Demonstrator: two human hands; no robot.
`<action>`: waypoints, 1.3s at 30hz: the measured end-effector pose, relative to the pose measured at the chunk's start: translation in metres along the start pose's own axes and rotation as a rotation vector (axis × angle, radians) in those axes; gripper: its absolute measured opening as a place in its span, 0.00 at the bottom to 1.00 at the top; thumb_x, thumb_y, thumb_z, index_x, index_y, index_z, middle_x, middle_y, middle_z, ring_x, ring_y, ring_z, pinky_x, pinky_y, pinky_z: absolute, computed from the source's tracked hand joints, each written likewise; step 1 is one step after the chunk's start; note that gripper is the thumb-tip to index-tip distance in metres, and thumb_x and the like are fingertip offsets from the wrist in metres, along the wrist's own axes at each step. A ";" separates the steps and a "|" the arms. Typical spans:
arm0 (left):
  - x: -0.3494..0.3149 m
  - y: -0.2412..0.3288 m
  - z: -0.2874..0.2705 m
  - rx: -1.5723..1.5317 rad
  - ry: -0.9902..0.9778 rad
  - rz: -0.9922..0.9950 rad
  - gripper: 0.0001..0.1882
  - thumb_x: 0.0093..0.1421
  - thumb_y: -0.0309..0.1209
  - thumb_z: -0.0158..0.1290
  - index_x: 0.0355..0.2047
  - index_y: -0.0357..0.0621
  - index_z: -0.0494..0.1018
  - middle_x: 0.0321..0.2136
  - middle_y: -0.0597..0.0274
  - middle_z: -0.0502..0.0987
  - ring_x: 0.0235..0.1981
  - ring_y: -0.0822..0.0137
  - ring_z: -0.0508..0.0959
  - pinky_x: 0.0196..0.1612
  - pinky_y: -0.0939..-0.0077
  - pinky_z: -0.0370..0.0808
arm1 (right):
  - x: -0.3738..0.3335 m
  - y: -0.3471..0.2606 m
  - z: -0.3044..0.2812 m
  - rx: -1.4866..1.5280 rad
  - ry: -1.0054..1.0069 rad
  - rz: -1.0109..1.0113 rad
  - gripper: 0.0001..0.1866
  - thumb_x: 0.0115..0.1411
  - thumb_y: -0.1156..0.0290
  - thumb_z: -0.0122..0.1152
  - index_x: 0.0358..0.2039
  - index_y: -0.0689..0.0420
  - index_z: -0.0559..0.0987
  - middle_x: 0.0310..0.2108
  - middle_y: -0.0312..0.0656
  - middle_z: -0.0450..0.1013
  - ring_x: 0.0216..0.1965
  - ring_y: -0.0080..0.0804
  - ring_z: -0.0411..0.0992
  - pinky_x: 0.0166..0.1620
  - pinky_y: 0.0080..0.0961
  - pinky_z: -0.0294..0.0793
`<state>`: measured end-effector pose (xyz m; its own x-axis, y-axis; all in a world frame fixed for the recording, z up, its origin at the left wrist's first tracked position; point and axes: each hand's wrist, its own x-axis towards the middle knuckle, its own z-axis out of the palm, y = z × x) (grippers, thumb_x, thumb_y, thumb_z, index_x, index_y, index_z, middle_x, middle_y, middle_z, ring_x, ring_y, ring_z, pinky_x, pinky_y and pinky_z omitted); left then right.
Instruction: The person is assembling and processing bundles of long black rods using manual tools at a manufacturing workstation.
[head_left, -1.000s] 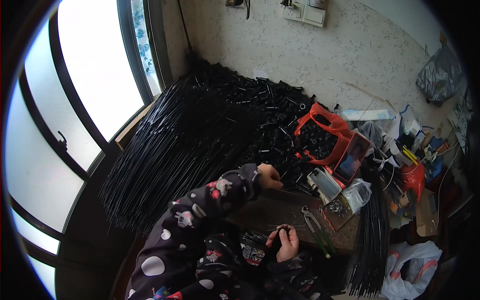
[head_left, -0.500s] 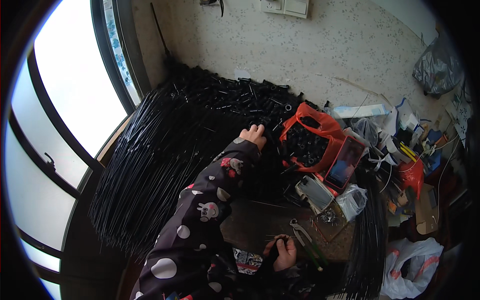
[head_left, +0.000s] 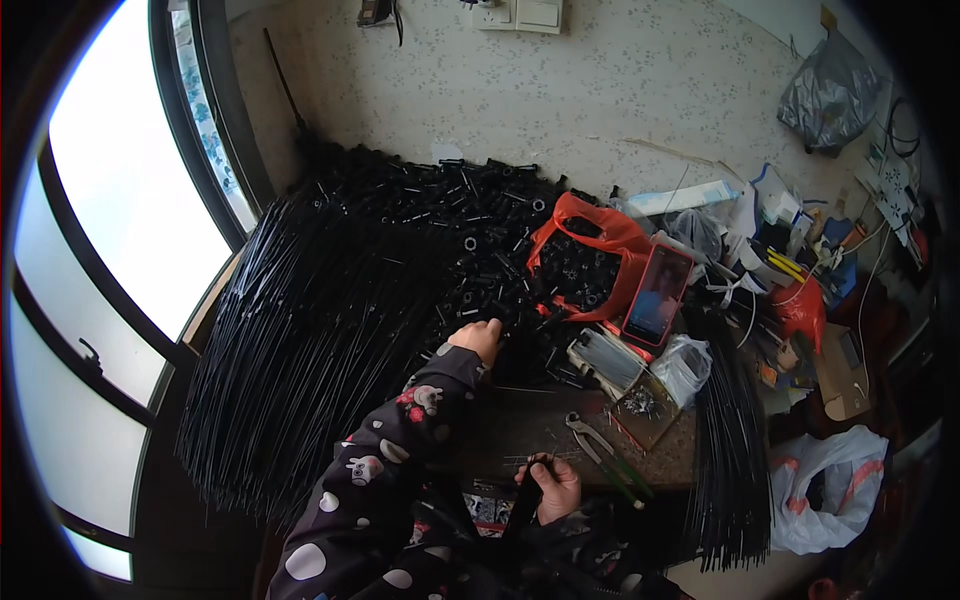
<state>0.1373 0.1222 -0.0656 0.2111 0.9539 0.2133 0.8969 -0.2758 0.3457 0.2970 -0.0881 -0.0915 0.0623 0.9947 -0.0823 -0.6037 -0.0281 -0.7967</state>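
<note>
My left hand (head_left: 477, 340) reaches forward to the near edge of a heap of small black tubular parts (head_left: 490, 275). Its fingers are curled among the dark pieces, and what they grip, if anything, is hidden. Close to my body, above the table's front edge, my right hand (head_left: 557, 490) is closed in a pinch. Several thin wires (head_left: 522, 460) stick out sideways from its fingertips, and something dark lies beneath them. Just right of this hand, pincers (head_left: 607, 460) with green handles lie on the brown table (head_left: 480, 430).
Long black rods (head_left: 290, 360) fan out at the left; another bundle (head_left: 730, 450) hangs over the right side. Behind the pincers are a tray of small metal bits (head_left: 642, 405), a clear bag (head_left: 684, 370), a red-cased phone (head_left: 657, 298) and a red bag of black parts (head_left: 625, 235).
My left hand has drawn back toward me, from deeper in the black heap to its near edge. My right hand keeps its pinch on the wires. The whole view has shifted slightly.
</note>
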 end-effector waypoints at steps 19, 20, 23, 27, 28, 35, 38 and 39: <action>-0.150 0.069 -0.037 -1.518 0.342 0.288 0.06 0.58 0.30 0.48 0.31 0.40 0.67 0.44 0.56 0.64 0.31 0.72 0.70 0.36 0.77 0.68 | -0.020 0.006 0.014 -0.513 -0.158 -0.236 0.07 0.56 0.73 0.54 0.33 0.64 0.71 0.27 0.36 0.71 0.28 0.22 0.68 0.36 0.18 0.68; -0.153 0.069 -0.044 -1.556 0.338 0.242 0.06 0.57 0.29 0.48 0.30 0.40 0.67 0.41 0.57 0.65 0.30 0.72 0.70 0.36 0.77 0.68 | -0.021 0.006 0.015 -0.508 -0.173 -0.223 0.07 0.56 0.74 0.54 0.33 0.64 0.71 0.27 0.35 0.70 0.28 0.21 0.68 0.35 0.17 0.67; -0.160 0.064 -0.045 -1.662 0.281 0.149 0.06 0.57 0.29 0.49 0.30 0.39 0.68 0.35 0.58 0.68 0.29 0.73 0.70 0.35 0.78 0.68 | -0.023 0.001 0.012 -0.514 -0.152 -0.200 0.07 0.56 0.74 0.54 0.33 0.63 0.71 0.27 0.34 0.69 0.29 0.20 0.66 0.35 0.16 0.67; -0.194 0.013 -0.014 -1.829 -0.028 -0.217 0.05 0.54 0.24 0.50 0.32 0.38 0.68 0.26 0.60 0.72 0.25 0.73 0.71 0.31 0.83 0.69 | -0.024 -0.005 0.024 -0.162 -0.155 -0.021 0.08 0.54 0.73 0.57 0.33 0.61 0.70 0.27 0.36 0.69 0.29 0.22 0.67 0.33 0.18 0.66; -0.202 0.004 0.005 -1.928 -0.185 -0.064 0.06 0.54 0.22 0.50 0.33 0.37 0.68 0.25 0.59 0.73 0.25 0.73 0.72 0.30 0.85 0.70 | -0.025 -0.004 0.024 -0.138 -0.139 -0.017 0.08 0.54 0.73 0.56 0.34 0.61 0.70 0.28 0.36 0.68 0.28 0.22 0.67 0.33 0.19 0.67; -0.216 0.034 -0.018 -2.258 -0.475 -0.393 0.11 0.54 0.19 0.49 0.39 0.33 0.68 0.34 0.53 0.75 0.33 0.68 0.76 0.39 0.80 0.75 | -0.034 0.007 0.028 -0.179 -0.035 -0.129 0.09 0.55 0.75 0.56 0.35 0.61 0.68 0.30 0.33 0.67 0.32 0.17 0.65 0.36 0.15 0.65; -0.211 0.037 -0.021 -2.306 -0.458 -0.348 0.12 0.53 0.19 0.50 0.39 0.33 0.68 0.36 0.51 0.74 0.34 0.67 0.76 0.40 0.79 0.75 | -0.037 0.005 0.030 -0.137 -0.091 -0.055 0.10 0.55 0.75 0.56 0.36 0.60 0.67 0.30 0.32 0.66 0.32 0.16 0.64 0.38 0.13 0.63; -0.209 0.039 -0.023 -2.293 -0.430 -0.355 0.11 0.52 0.19 0.50 0.38 0.33 0.68 0.36 0.51 0.74 0.33 0.67 0.76 0.39 0.79 0.75 | -0.037 0.006 0.030 -0.138 -0.083 -0.056 0.10 0.55 0.75 0.56 0.36 0.60 0.67 0.30 0.32 0.66 0.32 0.16 0.64 0.38 0.13 0.63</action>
<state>0.1189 -0.0911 -0.0757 0.5142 0.8535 -0.0847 -0.7472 0.4943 0.4443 0.2672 -0.1217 -0.0747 0.0233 0.9997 0.0095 -0.4859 0.0196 -0.8738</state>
